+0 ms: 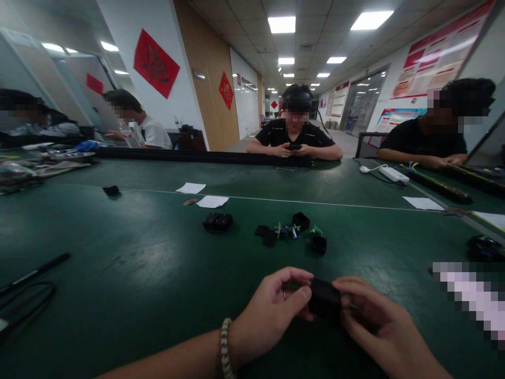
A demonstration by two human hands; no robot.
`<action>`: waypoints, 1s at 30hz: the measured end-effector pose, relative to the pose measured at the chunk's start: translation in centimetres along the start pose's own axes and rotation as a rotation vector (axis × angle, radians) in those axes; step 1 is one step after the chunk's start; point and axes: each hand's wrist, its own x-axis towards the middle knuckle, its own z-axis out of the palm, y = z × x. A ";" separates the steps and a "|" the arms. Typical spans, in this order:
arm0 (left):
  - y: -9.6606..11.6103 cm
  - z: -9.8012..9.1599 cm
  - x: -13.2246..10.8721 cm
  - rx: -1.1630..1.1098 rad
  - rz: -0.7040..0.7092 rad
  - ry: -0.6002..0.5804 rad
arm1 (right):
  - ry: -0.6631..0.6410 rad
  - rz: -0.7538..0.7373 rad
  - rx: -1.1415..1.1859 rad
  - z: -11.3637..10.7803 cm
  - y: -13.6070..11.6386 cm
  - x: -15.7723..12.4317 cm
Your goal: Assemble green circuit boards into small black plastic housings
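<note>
Just above the green table [150, 284], a small black box-shaped plastic case [325, 298] is held between both hands. My left hand [268, 305] wears a beaded bracelet [225, 347] and grips the case's left side between thumb and fingers. On the opposite side, the fingers of my right hand [379, 321] are closed at the case's edge. Something thin and pale shows between those fingers, too small to name. Farther away lie small green circuit boards [294, 230], an open black case [319, 244], another open case [301, 221] and flat black pieces [266, 234].
Two black cases [218, 222] sit side by side left of the parts. Paper sheets [213, 201] and a white power strip [393, 175] lie farther back. A black pen-like rod [37, 273] and a cable [35, 287] are at left. Several people sit around the table.
</note>
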 end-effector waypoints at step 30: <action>0.4 0.2 -0.4 0.033 -0.001 -0.044 | 0.082 -0.020 -0.086 -0.4 -1.3 0.5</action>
